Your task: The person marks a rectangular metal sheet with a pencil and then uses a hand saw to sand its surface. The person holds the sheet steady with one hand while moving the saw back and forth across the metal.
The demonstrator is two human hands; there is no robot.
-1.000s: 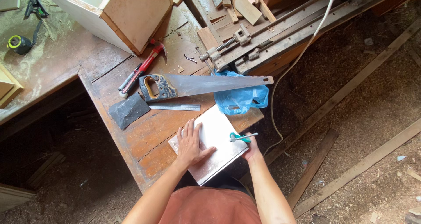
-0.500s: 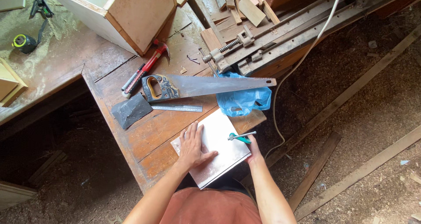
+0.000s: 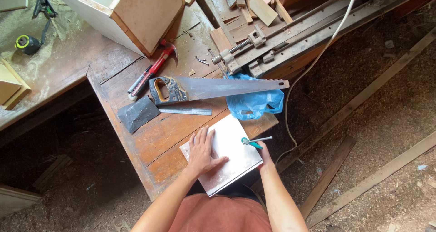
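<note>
A white square board (image 3: 234, 145) lies at the near corner of a reddish wooden workbench (image 3: 159, 132), overhanging its edge. My left hand (image 3: 202, 151) rests flat on the board with fingers spread. At the board's right edge, my right hand (image 3: 262, 151) grips a teal-handled pen-like tool (image 3: 255, 142), its tip pointing right over the board's edge. A hand saw (image 3: 213, 87) and a steel ruler (image 3: 185, 111) lie just beyond the board.
A blue plastic bag (image 3: 254, 100), a dark sanding block (image 3: 137, 114), a red-handled hammer (image 3: 154, 68), a wooden box (image 3: 131, 14) and bar clamps (image 3: 272, 37) sit on the bench. A yellow tape measure (image 3: 26, 43) is far left. Planks (image 3: 372, 177) lie on the sawdust floor.
The view shifted slightly. My hands stay on the board, with the left one sliding a little toward its near edge.
</note>
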